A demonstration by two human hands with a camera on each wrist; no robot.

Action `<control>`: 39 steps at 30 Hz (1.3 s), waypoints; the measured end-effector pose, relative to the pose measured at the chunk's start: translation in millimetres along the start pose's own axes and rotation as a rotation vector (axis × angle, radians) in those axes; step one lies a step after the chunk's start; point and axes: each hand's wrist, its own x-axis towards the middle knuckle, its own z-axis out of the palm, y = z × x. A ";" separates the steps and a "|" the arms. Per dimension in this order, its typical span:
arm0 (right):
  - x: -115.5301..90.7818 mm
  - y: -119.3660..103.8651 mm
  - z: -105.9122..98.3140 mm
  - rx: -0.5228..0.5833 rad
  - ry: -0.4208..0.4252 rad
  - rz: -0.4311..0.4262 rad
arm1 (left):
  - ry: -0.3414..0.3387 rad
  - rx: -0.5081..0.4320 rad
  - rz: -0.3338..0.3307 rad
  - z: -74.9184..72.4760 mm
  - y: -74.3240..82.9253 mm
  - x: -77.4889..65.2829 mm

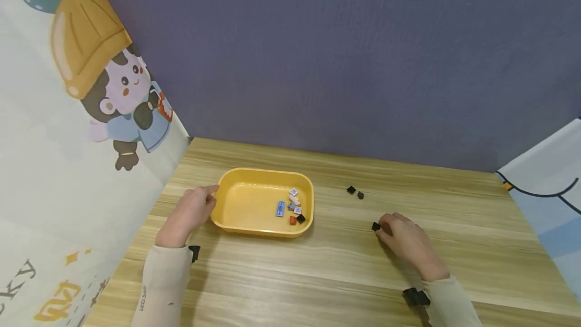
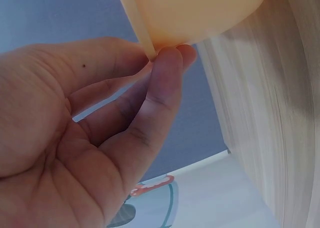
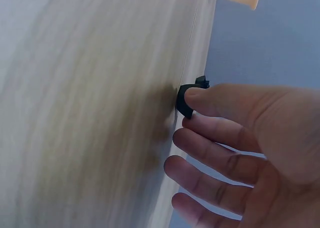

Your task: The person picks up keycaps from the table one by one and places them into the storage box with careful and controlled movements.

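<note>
Inside yellow tray [image 1: 249,206], small pieces [image 1: 297,210], left fingers [image 2: 164,82] pinching rim [image 2: 138,22], right fingers [image 3: 215,128] gripping black piece [image 3: 183,101]

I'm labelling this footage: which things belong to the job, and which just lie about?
Likely job:
yellow tray, pinched by left hand
black piece in right hand
two loose black pieces
small pieces in tray

Likely background:
cartoon wall print
dark wall

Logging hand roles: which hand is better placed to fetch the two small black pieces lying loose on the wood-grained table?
Likely the right hand: nearer both loose pieces, though pinching another small black piece. The farther left hand grips the yellow rectangular plastic tray.
</note>
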 end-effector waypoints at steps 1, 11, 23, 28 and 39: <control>-0.1 0.0 0.0 -0.003 -0.001 0.001 | 0.003 0.002 0.003 0.1 0.0 0.1; 1.6 -6.2 -4.1 0.010 0.039 -0.029 | 0.016 0.005 0.017 1.3 -0.8 -0.1; 22.8 -46.1 -17.0 0.058 0.097 -0.118 | 0.010 0.015 0.002 1.3 -0.2 0.9; 34.4 -68.2 -20.1 0.049 0.111 -0.153 | 0.005 0.011 0.001 2.3 -0.7 2.1; 63.4 -124.9 -18.1 0.045 0.137 -0.264 | 0.012 0.021 0.003 3.1 -1.7 3.4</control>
